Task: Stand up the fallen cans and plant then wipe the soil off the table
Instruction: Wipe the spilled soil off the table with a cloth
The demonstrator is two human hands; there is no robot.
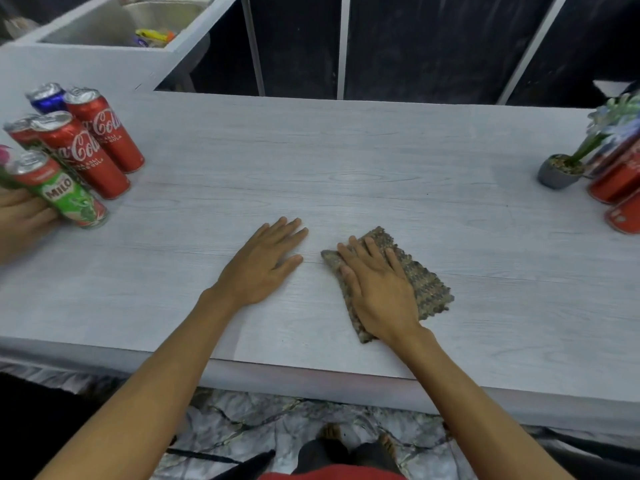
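Note:
My right hand (pixel 375 289) lies flat, fingers straight, on a brown speckled cloth (pixel 426 285) on the pale grey table (pixel 346 161). Beside it, my left hand (pixel 263 261) rests palm down on the bare tabletop. At the far left stand several cans: red cola cans (pixel 104 133), a blue can (pixel 48 98) behind them and a green Milo can (pixel 65 192) in front. A small plant in a grey pot (pixel 559 173) stands upright at the far right, next to more red cans (pixel 616 181). I see no soil on the table.
Another person's hand (pixel 20 216) touches the Milo can at the left edge. A white box-like unit (pixel 104 26) with items inside stands at the back left. The table's front edge (pixel 311 375) runs just below my hands, with marble-patterned floor beneath.

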